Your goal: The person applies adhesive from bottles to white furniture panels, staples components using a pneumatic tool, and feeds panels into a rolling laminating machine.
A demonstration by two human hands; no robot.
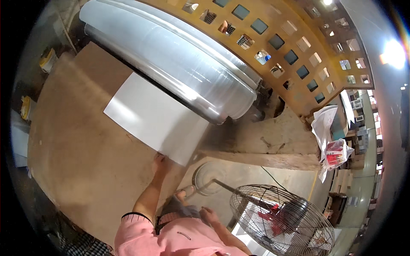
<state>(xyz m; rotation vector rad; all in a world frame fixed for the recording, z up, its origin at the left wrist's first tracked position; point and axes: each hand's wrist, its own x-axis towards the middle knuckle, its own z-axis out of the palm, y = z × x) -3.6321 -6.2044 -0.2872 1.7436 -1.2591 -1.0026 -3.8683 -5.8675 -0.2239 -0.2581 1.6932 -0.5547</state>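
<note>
A white sheet (158,115) lies flat on a brown board (85,128), its far edge against a large shiny metal roller (162,51). My left hand (160,161) is at the near edge of the sheet, fingers closed on that edge; the fingertips are small and partly in shade. Close to my body, above the floor, my right hand (209,215) hangs with its fingers curled, and I see nothing in it. Both forearms come out of pink sleeves.
Above the roller stands a yellow guard (273,42) with square holes. A wooden block (273,141) sits right of the sheet. On the right are a caged floor fan (282,222), its round base (211,177) and a plastic bag (335,153) with red contents.
</note>
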